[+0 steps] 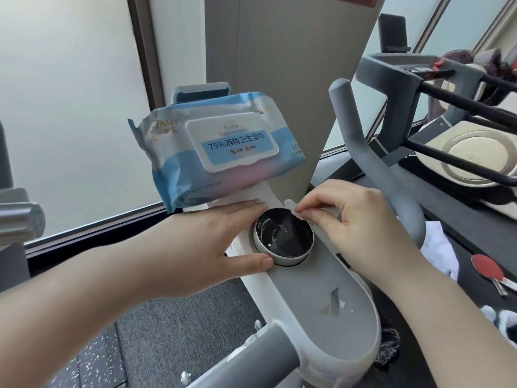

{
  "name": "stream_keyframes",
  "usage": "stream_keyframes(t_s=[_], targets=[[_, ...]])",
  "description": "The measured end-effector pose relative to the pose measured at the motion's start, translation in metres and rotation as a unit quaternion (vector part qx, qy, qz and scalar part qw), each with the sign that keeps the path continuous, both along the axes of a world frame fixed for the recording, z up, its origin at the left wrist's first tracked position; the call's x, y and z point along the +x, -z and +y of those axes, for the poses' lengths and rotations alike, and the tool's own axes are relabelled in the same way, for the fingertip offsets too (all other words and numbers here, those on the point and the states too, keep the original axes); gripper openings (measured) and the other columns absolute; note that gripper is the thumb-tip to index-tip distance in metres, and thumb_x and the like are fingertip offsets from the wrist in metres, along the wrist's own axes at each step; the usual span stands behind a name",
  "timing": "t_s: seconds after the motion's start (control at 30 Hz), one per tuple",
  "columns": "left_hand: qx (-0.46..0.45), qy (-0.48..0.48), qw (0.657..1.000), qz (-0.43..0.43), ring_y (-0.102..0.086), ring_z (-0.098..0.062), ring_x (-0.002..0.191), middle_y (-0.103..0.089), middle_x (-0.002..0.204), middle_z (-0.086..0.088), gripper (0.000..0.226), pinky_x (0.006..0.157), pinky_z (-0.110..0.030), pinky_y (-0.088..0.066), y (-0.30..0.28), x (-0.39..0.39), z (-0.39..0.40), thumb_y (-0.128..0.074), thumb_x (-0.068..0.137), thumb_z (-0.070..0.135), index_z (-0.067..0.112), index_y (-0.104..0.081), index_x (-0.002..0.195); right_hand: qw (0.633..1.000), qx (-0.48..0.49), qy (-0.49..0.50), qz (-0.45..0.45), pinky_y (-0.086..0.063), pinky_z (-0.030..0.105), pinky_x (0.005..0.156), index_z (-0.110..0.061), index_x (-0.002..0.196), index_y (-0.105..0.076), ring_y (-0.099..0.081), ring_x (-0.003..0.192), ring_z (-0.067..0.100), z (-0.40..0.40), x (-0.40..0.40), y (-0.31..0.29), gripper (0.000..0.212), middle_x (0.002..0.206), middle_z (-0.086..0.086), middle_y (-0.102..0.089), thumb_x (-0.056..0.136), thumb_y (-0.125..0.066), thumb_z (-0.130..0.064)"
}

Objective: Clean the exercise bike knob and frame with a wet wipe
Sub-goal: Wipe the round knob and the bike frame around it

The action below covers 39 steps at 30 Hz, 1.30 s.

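Note:
The exercise bike's round knob (282,238), silver-rimmed with a smeared black top, sits on the grey and white frame (321,281). My left hand (201,245) lies against the knob's left side with straight fingers. Its thumb touches the rim, and a white fold of wet wipe (234,247) shows under the palm. My right hand (355,219) pinches a small white edge of wipe (291,205) at the knob's far rim. A blue pack of alcohol wipes (218,147), lid closed, rests on the bike's front just beyond the knob.
The grey handlebar (361,141) curves up at the right of the knob. Another machine with black bars (461,102) stands at the far right. A red table-tennis paddle (486,268) lies on the dark floor. Frosted glass panels fill the left.

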<state>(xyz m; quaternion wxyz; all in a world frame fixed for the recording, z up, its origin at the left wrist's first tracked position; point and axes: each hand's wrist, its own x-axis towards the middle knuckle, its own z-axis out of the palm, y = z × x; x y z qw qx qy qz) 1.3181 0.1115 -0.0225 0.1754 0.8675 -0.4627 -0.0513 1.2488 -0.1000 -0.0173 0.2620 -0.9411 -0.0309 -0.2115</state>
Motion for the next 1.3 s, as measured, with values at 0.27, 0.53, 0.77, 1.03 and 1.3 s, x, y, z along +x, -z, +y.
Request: stream_keyframes(t_s=[0.27,0.53,0.77,1.03,1.3], targets=[[0.024,0.000,1.000,-0.008,-0.006,0.014,0.133,-0.002,0.126,0.053,0.089,0.100,-0.006,-0.010,-0.002,-0.002,-0.001,-0.020,0.068,0.088,0.047,0.002,0.144,0.993,0.002,0.078,-0.086,-0.044,0.013,0.067,-0.017,0.081,-0.071,-0.059,0.074,0.008,-0.002,0.004,-0.007,0.007,0.079,-0.004,-0.067,0.084,-0.070,-0.011],[0.016,-0.003,1.000,0.007,0.008,0.029,0.105,-0.001,0.099,0.058,0.079,0.077,0.015,0.004,-0.007,-0.004,-0.004,-0.031,0.073,0.076,0.047,-0.012,0.144,0.984,0.164,0.027,0.055,-0.051,0.019,0.078,-0.022,0.078,-0.074,-0.067,0.080,0.002,0.020,0.010,0.004,0.002,0.078,-0.009,-0.072,0.079,-0.075,-0.022],[0.007,0.002,1.000,0.009,0.008,0.042,0.100,-0.003,0.110,0.058,0.078,0.080,0.013,0.005,-0.004,-0.002,-0.004,-0.033,0.073,0.079,0.052,-0.011,0.142,0.945,0.310,0.052,0.091,-0.057,0.027,0.072,-0.017,0.072,-0.075,-0.071,0.067,0.010,0.018,0.022,0.002,0.010,0.069,0.001,-0.075,0.070,-0.082,-0.009],[-0.001,-0.001,1.000,-0.004,-0.007,0.028,0.114,-0.011,0.127,0.052,0.081,0.091,0.003,-0.007,-0.001,-0.001,-0.004,-0.030,0.073,0.078,0.048,-0.009,0.144,0.933,0.349,0.086,0.001,-0.054,0.020,0.072,-0.019,0.078,-0.073,-0.070,0.068,0.005,0.011,0.003,-0.007,0.017,0.071,-0.003,-0.075,0.066,-0.085,-0.017],[-0.013,0.021,1.000,-0.010,0.005,0.044,0.100,-0.008,0.114,0.059,0.067,0.085,0.012,-0.001,-0.004,-0.002,-0.003,-0.037,0.080,0.076,0.055,-0.011,0.139,0.946,0.306,0.048,0.098,-0.055,0.026,0.077,-0.017,0.079,-0.077,-0.070,0.075,0.008,0.023,0.017,0.004,0.015,0.075,-0.003,-0.075,0.069,-0.084,-0.026]])
